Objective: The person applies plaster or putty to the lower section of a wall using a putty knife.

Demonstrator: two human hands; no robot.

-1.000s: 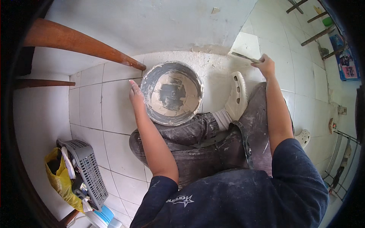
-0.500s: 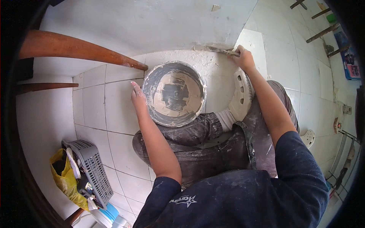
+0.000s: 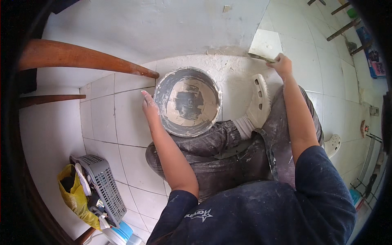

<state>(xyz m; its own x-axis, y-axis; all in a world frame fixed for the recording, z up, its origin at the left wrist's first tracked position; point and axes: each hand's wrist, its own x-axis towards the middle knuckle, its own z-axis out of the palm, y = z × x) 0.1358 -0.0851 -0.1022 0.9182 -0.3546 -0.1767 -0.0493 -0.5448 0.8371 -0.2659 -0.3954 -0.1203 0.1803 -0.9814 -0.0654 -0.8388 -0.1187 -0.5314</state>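
A putty knife point(image 3: 261, 58) with a thin, smeared blade is in my right hand point(image 3: 281, 66), its fingers closed round the handle. Its blade is at the foot of the grey wall point(image 3: 175, 28), close to the corner. My left hand point(image 3: 150, 107), whitened at the fingertips, lies along the outside left of a round grey bucket point(image 3: 160, 100), fingers stretched out. Cream-coloured putty point(image 3: 208, 100) coats the bucket's inside around a bare dark patch at the bottom.
A wooden furniture leg point(image 3: 90, 57) slants in left of the bucket. Spilled putty whitens the floor point(image 3: 234, 67) along the wall. My foot in a cream clog point(image 3: 258, 102) is right of the bucket. A grey basket point(image 3: 102, 179) and yellow bag point(image 3: 75, 200) stand lower left.
My right hand has moved right with the putty knife, which has slid along the wall's foot toward the corner. My left hand stays beside the bucket.
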